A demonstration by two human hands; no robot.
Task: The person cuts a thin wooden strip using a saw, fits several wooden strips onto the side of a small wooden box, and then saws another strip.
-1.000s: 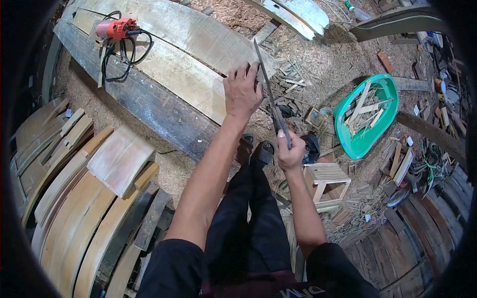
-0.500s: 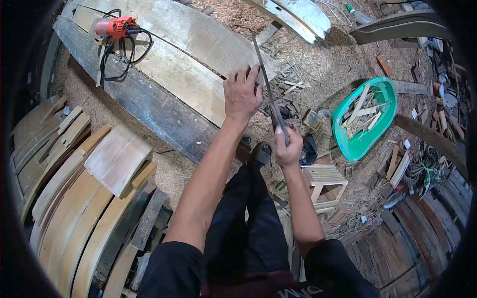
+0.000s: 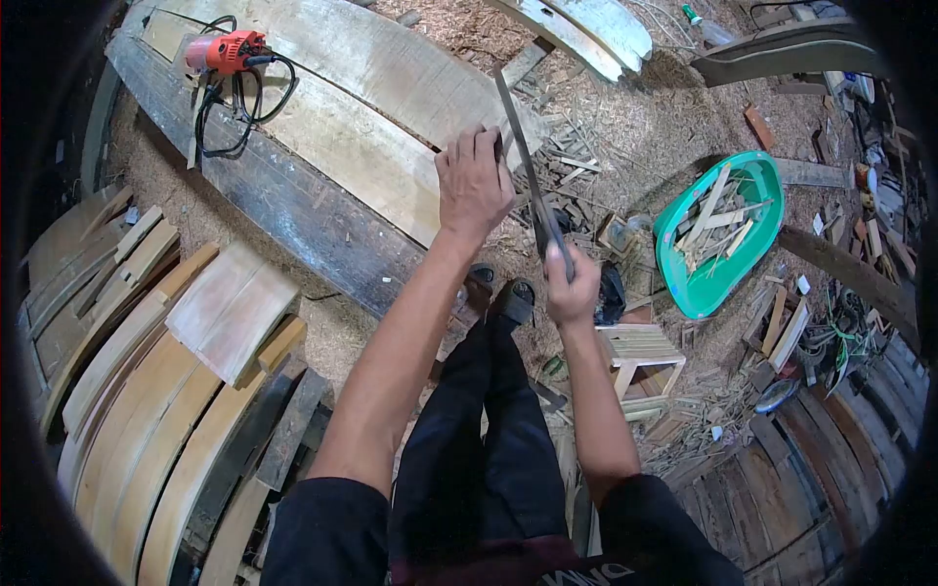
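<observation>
Right hand (image 3: 572,283) is wrapping its fingers round the near end of a long-bladed tool (image 3: 524,148), likely stiff, fairly light, best gripped there. It is pointing forward, long axis leaning left, passing just beside the left hand (image 3: 473,190). Those fingers are curling over pale boards (image 3: 371,161); cannot tell whether they're pinching.

A long dark blade (image 3: 525,156) slants from the right hand (image 3: 572,285) across the end of a pale board (image 3: 420,83).

Pwr tool (image 3: 227,52) on boards (image 3: 342,146) at L, wood scraps (image 3: 713,223) in tub (image 3: 708,290) at R.
</observation>
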